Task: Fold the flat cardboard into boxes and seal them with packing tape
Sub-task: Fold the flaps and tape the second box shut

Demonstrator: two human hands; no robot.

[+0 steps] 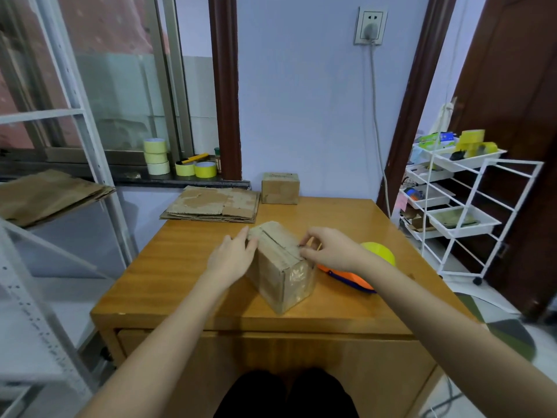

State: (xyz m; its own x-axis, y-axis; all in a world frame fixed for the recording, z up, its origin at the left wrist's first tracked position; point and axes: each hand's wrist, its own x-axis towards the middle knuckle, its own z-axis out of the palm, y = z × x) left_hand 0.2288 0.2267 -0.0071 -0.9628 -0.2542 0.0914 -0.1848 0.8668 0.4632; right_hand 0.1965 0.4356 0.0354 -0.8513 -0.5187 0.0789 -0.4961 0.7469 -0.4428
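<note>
Left hand flat against box, steadying; right hand pinches flap edge; tape dispenser just beyond right grip on worktop.

Both hands on folded box

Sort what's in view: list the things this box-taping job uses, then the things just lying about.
Job: box in hand; tape dispenser; flat cardboard stack; finished small box; spare tape rolls.
Lying about: white trolley; wall socket; metal shelf.
</note>
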